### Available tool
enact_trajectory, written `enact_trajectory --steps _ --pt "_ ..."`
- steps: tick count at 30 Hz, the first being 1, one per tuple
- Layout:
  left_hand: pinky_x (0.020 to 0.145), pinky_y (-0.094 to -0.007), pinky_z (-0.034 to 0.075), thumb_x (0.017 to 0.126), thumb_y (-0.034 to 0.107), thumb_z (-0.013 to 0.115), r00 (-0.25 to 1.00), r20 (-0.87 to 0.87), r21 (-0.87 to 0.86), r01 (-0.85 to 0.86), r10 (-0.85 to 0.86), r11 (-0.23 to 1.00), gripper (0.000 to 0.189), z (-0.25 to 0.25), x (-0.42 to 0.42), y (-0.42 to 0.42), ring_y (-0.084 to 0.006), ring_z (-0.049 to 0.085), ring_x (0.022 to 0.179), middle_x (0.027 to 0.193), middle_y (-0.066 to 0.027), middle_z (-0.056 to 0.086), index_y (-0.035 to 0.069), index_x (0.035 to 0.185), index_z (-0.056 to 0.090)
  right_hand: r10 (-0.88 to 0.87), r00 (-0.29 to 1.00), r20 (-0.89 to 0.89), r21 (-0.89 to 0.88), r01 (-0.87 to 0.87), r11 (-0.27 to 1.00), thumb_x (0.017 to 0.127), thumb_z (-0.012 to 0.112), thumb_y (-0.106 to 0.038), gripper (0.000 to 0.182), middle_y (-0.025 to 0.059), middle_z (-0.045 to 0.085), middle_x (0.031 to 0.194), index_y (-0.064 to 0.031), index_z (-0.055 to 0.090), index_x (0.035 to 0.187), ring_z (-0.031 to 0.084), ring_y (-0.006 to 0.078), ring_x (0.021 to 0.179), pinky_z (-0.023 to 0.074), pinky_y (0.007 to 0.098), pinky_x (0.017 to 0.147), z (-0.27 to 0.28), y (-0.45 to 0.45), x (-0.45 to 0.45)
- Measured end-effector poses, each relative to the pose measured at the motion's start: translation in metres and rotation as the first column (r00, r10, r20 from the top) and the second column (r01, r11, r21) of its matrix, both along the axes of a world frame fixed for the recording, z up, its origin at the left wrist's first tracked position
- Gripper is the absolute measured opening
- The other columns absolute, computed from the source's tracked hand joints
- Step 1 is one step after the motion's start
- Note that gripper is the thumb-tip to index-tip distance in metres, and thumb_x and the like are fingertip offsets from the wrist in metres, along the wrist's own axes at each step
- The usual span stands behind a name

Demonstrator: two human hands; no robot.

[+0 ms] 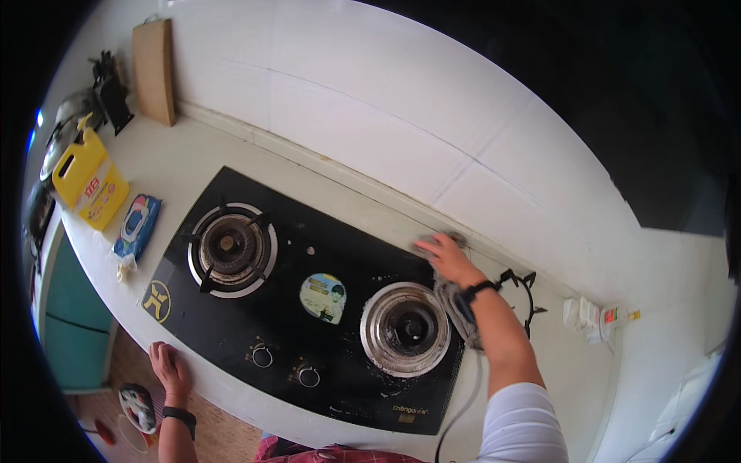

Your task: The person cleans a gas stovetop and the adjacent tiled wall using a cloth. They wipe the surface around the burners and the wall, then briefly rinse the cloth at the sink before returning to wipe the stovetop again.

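My right hand point(448, 257) presses on a grey cloth point(454, 301) on the strip of counter behind the stove. Part of the cloth trails under my wrist, along the right edge of the black glass gas stove point(278, 335). At the counter's front edge rests my left hand point(171, 370), fingers slightly curled, with no object in it. The stove's right burner point(410, 330) has no pot support on it and looks stained. A black pot support point(527, 289) lies on the counter to the right, partly hidden by my right forearm. The left burner point(227, 242) has its prongs in place.
A yellow detergent jug point(95, 182) and a blue wipes pack point(138, 223) stand left of the stove. Behind them are a knife block point(111, 98) and a wooden cutting board point(153, 72). A hose point(463, 399) runs near the right side. A range hood point(666, 173) overhangs at right.
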State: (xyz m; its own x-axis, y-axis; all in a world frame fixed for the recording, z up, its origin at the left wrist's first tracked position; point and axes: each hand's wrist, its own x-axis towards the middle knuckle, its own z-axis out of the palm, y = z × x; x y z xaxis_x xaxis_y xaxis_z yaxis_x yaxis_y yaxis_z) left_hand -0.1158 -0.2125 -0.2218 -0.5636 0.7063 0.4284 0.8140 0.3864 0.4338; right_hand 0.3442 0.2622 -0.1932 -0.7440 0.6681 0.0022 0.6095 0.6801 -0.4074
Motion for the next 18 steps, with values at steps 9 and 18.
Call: enact_trajectory --steps 9,18 --pt "0.070 -0.0411 0.036 0.061 -0.002 0.044 0.998 0.058 0.078 -0.027 0.022 0.997 0.015 0.001 0.006 0.007 -0.0337 0.043 0.076 0.077 -0.0161 0.041 0.001 0.075 0.042 -0.141 0.974 0.176 0.237 0.097 0.967 0.081 0.056 -0.003 0.039 0.0200 0.051 0.098 -0.0158 0.058 0.118 0.053 0.0405 0.089 0.0446 0.0471 0.074 -0.016 0.022 0.003" --pt "0.071 -0.0415 0.036 0.061 0.000 0.045 0.999 0.037 0.048 -0.029 0.027 0.998 0.014 0.001 -0.005 0.002 -0.0338 0.044 0.076 0.078 -0.0161 0.043 0.002 0.075 0.044 0.408 0.910 -0.069 0.259 -0.379 0.888 0.076 0.052 0.006 0.044 0.0186 0.052 0.095 -0.0119 0.059 0.116 0.054 0.0370 0.090 0.0457 0.0426 0.077 -0.018 0.024 -0.310"
